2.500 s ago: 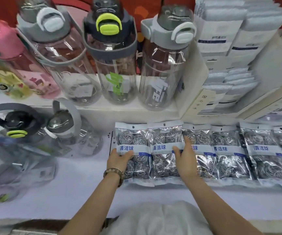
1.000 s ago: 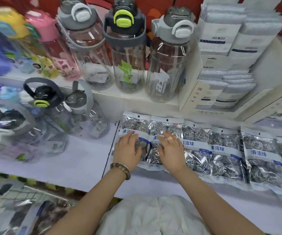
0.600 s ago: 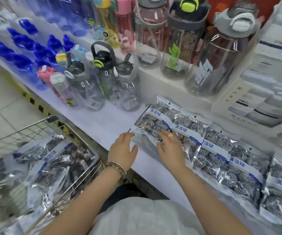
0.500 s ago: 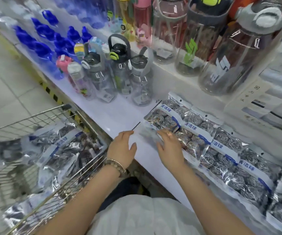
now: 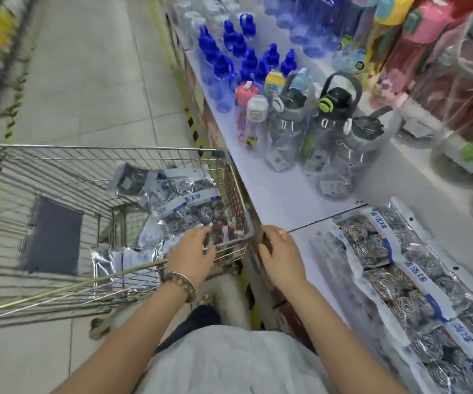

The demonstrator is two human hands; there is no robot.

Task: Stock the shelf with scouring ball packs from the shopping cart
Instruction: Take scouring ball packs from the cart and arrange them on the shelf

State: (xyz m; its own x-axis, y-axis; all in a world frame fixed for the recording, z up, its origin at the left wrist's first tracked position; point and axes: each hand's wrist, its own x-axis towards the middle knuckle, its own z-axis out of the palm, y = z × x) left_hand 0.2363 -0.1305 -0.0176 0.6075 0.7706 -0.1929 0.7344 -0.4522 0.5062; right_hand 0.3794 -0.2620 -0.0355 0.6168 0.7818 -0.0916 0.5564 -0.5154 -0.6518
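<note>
A wire shopping cart (image 5: 93,155) stands left of the shelf and holds several silver scouring ball packs (image 5: 184,203) with blue-and-white labels. A row of the same packs (image 5: 394,268) lies flat along the white shelf (image 5: 280,194) at right. My left hand (image 5: 194,253), a bead bracelet on its wrist, hovers over the cart's near right corner with fingers relaxed, holding nothing. My right hand (image 5: 280,251) floats empty above the shelf's front edge, just left of the row. The view is blurred by motion.
Clear water bottles with grey and black lids (image 5: 326,132) stand on the shelf behind the packs. Blue-capped bottles (image 5: 238,52) fill the shelf farther along. A tiled aisle floor (image 5: 87,66) stretches beyond the cart. A dark flat panel (image 5: 52,237) sits in the cart's left part.
Both hands left the shelved packs and swung left; my left hand is now over the cart's corner. The view turned from the shelf toward the cart.
</note>
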